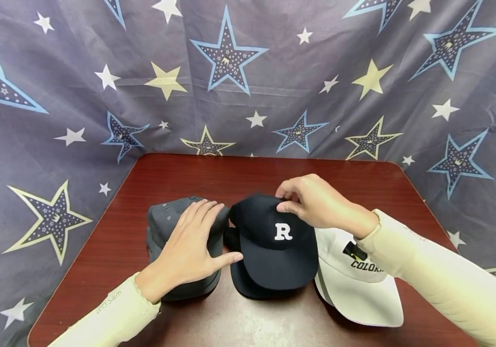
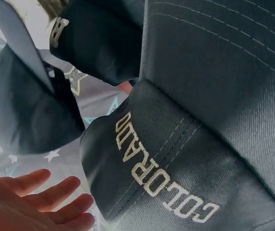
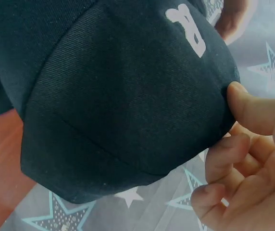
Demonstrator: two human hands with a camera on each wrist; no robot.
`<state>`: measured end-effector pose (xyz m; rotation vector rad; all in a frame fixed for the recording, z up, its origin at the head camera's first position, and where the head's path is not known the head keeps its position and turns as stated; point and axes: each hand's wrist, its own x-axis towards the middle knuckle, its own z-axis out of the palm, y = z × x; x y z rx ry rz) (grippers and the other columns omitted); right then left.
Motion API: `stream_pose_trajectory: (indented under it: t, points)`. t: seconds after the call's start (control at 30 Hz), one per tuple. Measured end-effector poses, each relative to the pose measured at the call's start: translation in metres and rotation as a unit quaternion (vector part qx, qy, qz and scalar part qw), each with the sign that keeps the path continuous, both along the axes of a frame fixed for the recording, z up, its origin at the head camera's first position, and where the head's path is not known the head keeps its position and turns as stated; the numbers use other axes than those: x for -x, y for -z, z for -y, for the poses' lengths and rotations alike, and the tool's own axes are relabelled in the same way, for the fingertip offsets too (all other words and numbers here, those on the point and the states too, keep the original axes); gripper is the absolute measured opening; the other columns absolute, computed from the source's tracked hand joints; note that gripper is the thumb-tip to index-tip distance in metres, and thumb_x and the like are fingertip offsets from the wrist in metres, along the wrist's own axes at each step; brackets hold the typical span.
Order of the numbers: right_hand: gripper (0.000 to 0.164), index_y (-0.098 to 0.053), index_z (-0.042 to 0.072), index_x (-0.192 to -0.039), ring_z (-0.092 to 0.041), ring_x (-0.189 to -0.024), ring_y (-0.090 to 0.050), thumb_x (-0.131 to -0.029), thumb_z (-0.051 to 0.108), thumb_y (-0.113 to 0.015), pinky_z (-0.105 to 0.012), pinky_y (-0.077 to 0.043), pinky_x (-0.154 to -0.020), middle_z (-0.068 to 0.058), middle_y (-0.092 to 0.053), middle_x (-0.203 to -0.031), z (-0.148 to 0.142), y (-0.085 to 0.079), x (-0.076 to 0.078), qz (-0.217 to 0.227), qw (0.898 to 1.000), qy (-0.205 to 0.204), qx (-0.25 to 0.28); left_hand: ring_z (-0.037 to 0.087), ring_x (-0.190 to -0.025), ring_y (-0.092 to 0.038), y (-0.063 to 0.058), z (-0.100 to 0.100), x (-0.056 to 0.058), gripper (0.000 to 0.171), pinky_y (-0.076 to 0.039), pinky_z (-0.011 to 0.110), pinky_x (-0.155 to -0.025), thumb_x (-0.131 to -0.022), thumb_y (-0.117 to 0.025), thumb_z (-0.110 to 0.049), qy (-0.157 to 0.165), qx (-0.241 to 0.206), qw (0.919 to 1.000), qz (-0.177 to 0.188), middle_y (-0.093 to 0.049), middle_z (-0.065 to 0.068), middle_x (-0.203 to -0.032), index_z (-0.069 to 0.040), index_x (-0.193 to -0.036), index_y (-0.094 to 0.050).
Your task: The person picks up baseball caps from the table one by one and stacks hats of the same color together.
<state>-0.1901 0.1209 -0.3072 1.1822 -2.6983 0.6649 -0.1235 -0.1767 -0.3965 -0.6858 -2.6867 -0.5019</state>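
A dark navy baseball cap (image 1: 265, 262) with a white R faces front in the middle of the table. My right hand (image 1: 317, 202) pinches the top of its crown between thumb and curled fingers; the right wrist view shows the thumb (image 3: 248, 108) on the fabric. Under this cap, a second dark cap (image 1: 243, 286) shows only partly. At the left, my left hand (image 1: 191, 246) is spread over a grey cap (image 1: 163, 219), fingers straight, thumb toward the navy cap. COLORADO lettering crosses the grey cap (image 2: 128, 173) in the left wrist view.
To the right, beneath my right forearm, lies a white cap (image 1: 360, 294) with dark lettering, partly hidden by the sleeve. All the caps are on a reddish-brown table (image 1: 248, 176) with rounded corners. A grey star-patterned cloth (image 1: 274, 58) hangs behind and at both sides.
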Motion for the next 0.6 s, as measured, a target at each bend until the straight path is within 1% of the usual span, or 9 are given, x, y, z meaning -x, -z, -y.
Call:
stream_pose_trajectory:
  t: [0.2,0.33,0.47,0.6]
  points:
    - [0.011,-0.075,0.015,-0.096,-0.006,-0.074,-0.062,-0.088,0.018,-0.082,-0.03,-0.053,-0.072,0.009,-0.068,-0.081,0.008,0.013,-0.009,0.024,0.999,-0.003,-0.035,0.034,-0.145,-0.037,0.0,0.001,0.001,0.11,-0.019,0.053,-0.123,-0.078,-0.062,-0.084,-0.002,0.002,0.9999,-0.012,-0.045,0.014,-0.152,-0.005,-0.153,-0.043]
    - [0.011,-0.074,0.016,-0.097,-0.008,-0.077,-0.062,-0.09,0.019,-0.081,-0.031,-0.053,-0.073,0.009,-0.067,-0.083,0.011,0.024,-0.012,0.034,0.997,0.002,-0.067,0.034,-0.145,-0.038,0.0,0.001,0.001,0.109,-0.02,0.054,-0.123,-0.078,-0.064,-0.083,0.001,0.001,0.9998,-0.019,-0.046,0.015,-0.152,-0.005,-0.153,-0.043]
    - [0.011,-0.073,0.018,-0.097,-0.011,-0.079,-0.063,-0.09,0.021,-0.081,-0.033,-0.053,-0.074,0.008,-0.067,-0.085,0.017,0.037,-0.009,0.039,0.994,0.023,-0.102,0.036,-0.144,-0.038,0.0,0.0,0.001,0.109,-0.021,0.054,-0.123,-0.078,-0.066,-0.081,0.003,-0.001,0.9997,-0.022,-0.047,0.016,-0.151,-0.005,-0.152,-0.044]
    - [0.012,-0.069,0.02,-0.093,-0.015,-0.078,-0.063,-0.091,0.023,-0.08,-0.036,-0.053,-0.071,0.007,-0.065,-0.082,0.023,0.048,-0.005,0.042,0.989,0.051,-0.136,0.037,-0.145,-0.037,0.0,0.0,0.001,0.108,-0.02,0.054,-0.123,-0.078,-0.066,-0.081,0.003,-0.001,0.9998,-0.019,-0.047,0.017,-0.151,-0.005,-0.152,-0.043]
